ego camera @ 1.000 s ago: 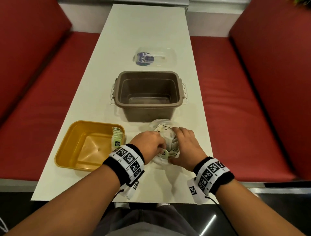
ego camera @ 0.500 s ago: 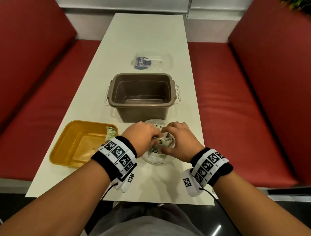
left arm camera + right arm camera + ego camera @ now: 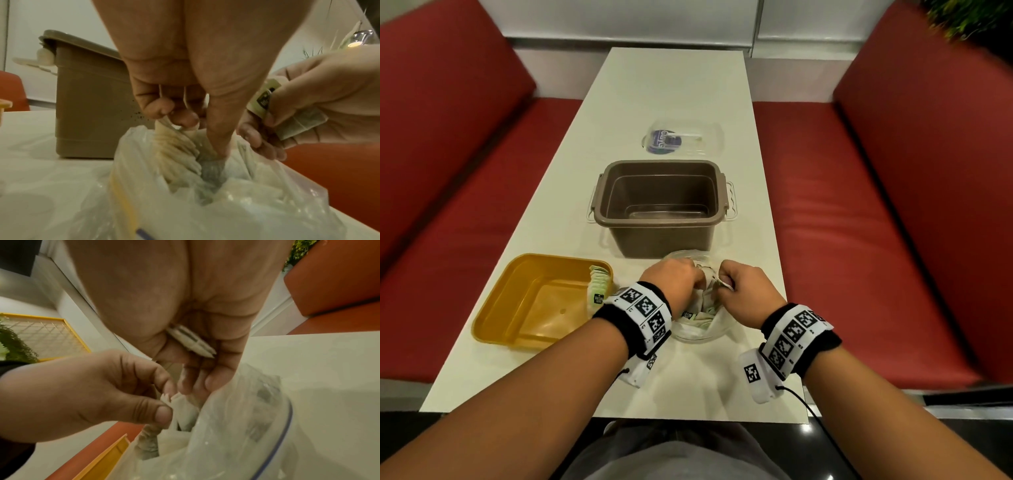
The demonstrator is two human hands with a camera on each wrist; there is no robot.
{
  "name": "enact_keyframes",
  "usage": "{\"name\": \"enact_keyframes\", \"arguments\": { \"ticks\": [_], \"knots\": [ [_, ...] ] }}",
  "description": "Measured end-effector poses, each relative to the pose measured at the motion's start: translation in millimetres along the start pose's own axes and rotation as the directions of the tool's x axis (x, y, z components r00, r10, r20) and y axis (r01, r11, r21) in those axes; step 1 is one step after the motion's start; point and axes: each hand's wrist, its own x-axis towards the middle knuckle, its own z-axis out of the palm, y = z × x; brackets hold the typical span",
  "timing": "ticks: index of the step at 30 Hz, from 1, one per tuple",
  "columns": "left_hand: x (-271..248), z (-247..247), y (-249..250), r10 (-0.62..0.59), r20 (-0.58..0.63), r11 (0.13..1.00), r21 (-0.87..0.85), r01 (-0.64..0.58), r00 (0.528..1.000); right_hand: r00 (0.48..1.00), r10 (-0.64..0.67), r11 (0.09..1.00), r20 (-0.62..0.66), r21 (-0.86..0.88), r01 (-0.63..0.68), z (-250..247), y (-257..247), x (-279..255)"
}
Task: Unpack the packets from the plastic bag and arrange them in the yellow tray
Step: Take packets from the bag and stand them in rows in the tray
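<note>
Left hand [image 3: 185, 68] fingers [image 3: 180, 116] pinch fanned packets [image 3: 176, 146] at plastic bag [image 3: 698, 329] mouth; right hand [image 3: 746, 291] clamps two packets. Step: mid-unpacking. Next, likely: lift bunch clear, carry left to yellow tray [image 3: 493, 322], stand beside row [image 3: 597, 284] inside.

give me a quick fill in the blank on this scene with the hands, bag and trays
1. Both hands are working at the mouth of the clear plastic ____ on the table.
2. The right hand pinches a few flat ____.
3. Packets already unpacked stand along the right wall of the ____ tray.
4. The brown bin behind the hands is ____ inside.

Missing words: bag; packets; yellow; empty
</note>
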Motion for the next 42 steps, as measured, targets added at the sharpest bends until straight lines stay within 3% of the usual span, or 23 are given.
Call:
{"name": "enact_keyframes", "arguments": {
  "ticks": [3,6,10,14,18,21,24,26,30,35,42],
  "knots": [
    [0,-6,-5,0.015,-0.068,0.999,-0.035,-0.017,0.998,0.999,0.018,0.999,0.029,0.035,-0.019,-1,-1,2],
    [-5,-17,-12,0.005,-0.222,0.987,-0.154,-0.04,0.975,1.0,-0.02,0.998,0.022,0.055,0.018,-2,-2,3],
    [-10,-27,-21,-0.078,-0.29,0.946,-0.324,-0.021,0.954,0.993,-0.119,0.989,-0.008,0.082,0.119,-5,-9,2],
    [-17,-26,-31,-0.165,-0.366,0.867,-0.496,-0.042,0.916,0.992,-0.111,0.975,-0.064,0.189,0.121,-4,-18,7],
    [-27,-21,-37,-0.176,-0.445,0.831,-0.545,-0.11,0.878,0.99,-0.112,0.99,-0.084,0.073,0.118,-1,-26,15],
    [-35,-18,-45,-0.141,-0.43,0.874,-0.477,-0.091,0.892,0.993,-0.058,0.99,-0.104,0.122,0.071,3,-32,22],
    [-40,-19,-56,-0.092,-0.282,0.958,-0.286,0.007,0.955,0.992,-0.055,0.99,-0.112,0.126,0.07,5,-42,25],
    [-42,-21,-64,-0.077,-0.232,0.981,-0.191,0.032,0.97,0.992,-0.089,0.992,-0.095,0.084,0.097,9,-51,26],
    [-46,-32,-71,-0.034,-0.391,0.963,-0.259,-0.075,0.92,0.982,-0.18,0.983,-0.055,0.029,0.182,18,-70,28],
    [-58,-42,-84,0.006,-0.396,0.953,-0.276,-0.126,0.918,0.979,-0.182,0.977,-0.089,0.095,0.19,31,-88,31],
    [-83,-57,-102,-0.119,-0.453,0.855,-0.499,-0.14,0.884,0.988,-0.151,0.987,-0.021,0.047,0.151,45,-102,36]
  ]
}}
